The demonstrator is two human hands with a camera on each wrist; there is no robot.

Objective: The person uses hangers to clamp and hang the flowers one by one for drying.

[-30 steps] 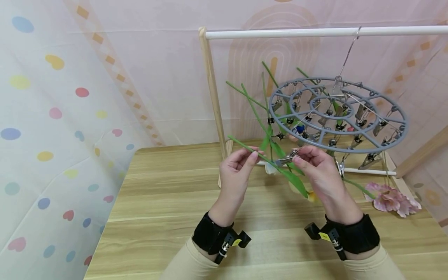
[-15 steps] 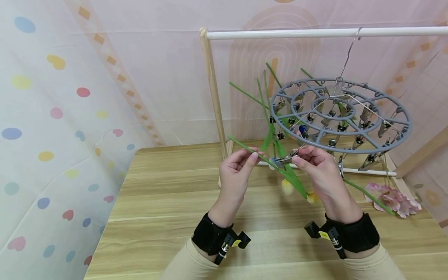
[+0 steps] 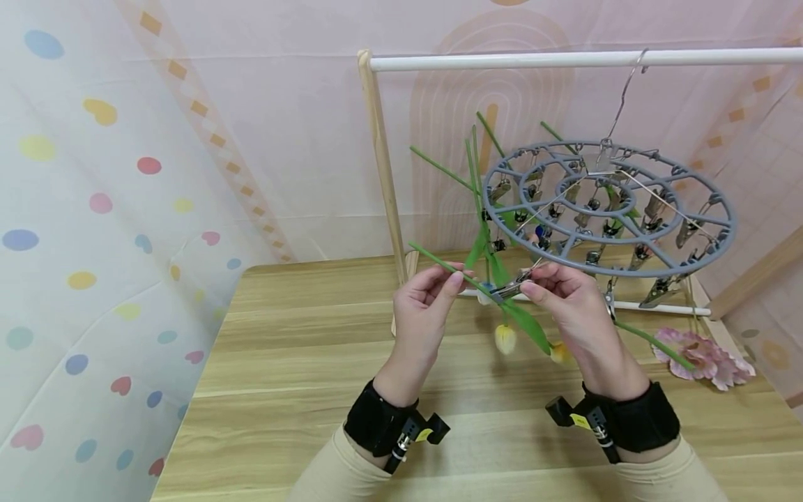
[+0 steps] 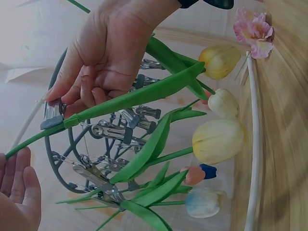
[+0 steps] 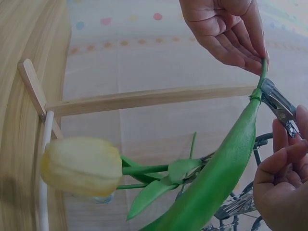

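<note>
Head: left hand (image 3: pixel 426 300) pinches the stem (image 3: pixel 439 262) of a tulip; right hand (image 3: pixel 574 296) squeezes a clip (image 3: pixel 511 286) at the stem, under the hanger (image 3: pixel 605 209), above the surface (image 3: pixel 282 390).

Left wrist: right hand (image 4: pixel 108 53) fingers curled on the clip (image 4: pixel 52 117), which sits on the stem (image 4: pixel 139 96).

Right wrist: clip (image 5: pixel 279 106) astride the stem (image 5: pixel 262 72). Clipping step, probably. Next calls for easing the clip closed with the stem seated.

Head looks down from behind; both wrists close, sharing the clip (image 3: pixel 511 286)
</note>
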